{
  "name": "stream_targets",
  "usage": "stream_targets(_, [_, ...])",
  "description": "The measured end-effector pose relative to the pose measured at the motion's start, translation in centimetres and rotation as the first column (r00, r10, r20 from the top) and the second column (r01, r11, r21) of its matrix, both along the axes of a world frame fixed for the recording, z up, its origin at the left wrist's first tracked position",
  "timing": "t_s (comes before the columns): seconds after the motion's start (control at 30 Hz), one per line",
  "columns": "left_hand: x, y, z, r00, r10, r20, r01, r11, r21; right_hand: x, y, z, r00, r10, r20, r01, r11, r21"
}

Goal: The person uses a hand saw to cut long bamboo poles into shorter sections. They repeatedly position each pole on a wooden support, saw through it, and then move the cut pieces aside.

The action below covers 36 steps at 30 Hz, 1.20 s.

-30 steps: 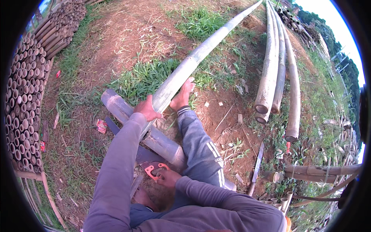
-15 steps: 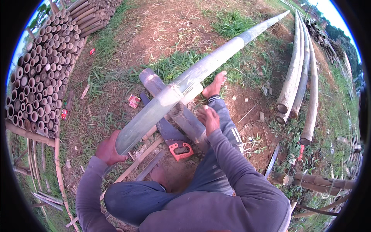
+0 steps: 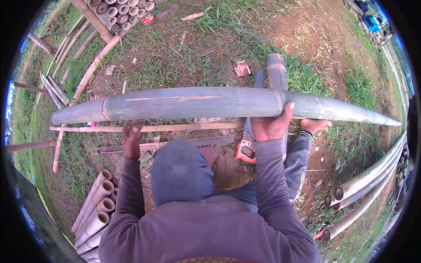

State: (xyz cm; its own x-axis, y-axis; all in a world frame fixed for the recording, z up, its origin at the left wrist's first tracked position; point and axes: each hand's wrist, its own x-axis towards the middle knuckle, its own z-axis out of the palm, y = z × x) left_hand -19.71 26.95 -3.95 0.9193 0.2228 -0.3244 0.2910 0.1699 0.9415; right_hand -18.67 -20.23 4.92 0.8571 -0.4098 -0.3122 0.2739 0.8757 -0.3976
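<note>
A long green bamboo pole (image 3: 175, 103) lies crosswise in front of me, with a pale scraped streak on its side. My right hand (image 3: 269, 127) grips it from the near side, palm up. Its thumb lies against the pole and the other fingers are hidden underneath. My left hand (image 3: 131, 138) is at the pole's near edge farther left, fingers apart and slightly bent; whether they touch it is unclear. A shorter, thick bamboo piece (image 3: 276, 72) runs under the pole. Beside that piece lies a handsaw (image 3: 246, 151) with an orange handle, its blade passing beneath the pole.
Split bamboo strips (image 3: 175, 128) lie near my bent knee (image 3: 180, 171). My bare foot (image 3: 315, 126) is right of my right hand. Stacked bamboo (image 3: 125, 11) stands far left, cut tubes (image 3: 98, 219) near left, long poles (image 3: 364, 186) at right. A red wrapper (image 3: 241, 69) lies on the grass.
The view has swung left, so the pole now runs across it. My right hand has moved from free air onto the pole. My left hand has left its earlier grip near the pole's end.
</note>
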Motion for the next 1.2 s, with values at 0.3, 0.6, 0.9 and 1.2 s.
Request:
stream_targets(0.3, [6.9,0.8,-0.7,0.908,0.341,0.243,-0.125,0.775,-0.62,-5.5,-4.6,-5.6,0.92,0.2,-0.336,-0.239,0.968,-0.076])
stream_targets(0.6, [8.7,7.5,-0.8,0.785,0.608,0.118,-0.446,0.688,-0.572,-0.4,-15.3,-8.8,0.862,-0.4,-0.31,0.272,0.883,-0.383])
stream_targets(0.9, [11.0,-0.8,-2.2,0.811,0.545,0.214,-0.272,0.674,-0.686,3.4,8.5,-3.0,0.9,0.326,-0.291,-0.338,0.941,0.01])
stream_targets(1.2, [15.0,7.0,-6.1,0.753,0.618,-0.228,-0.646,0.628,-0.434,-0.1,11.1,-10.6,0.358,0.891,-0.277,-0.933,0.332,-0.14])
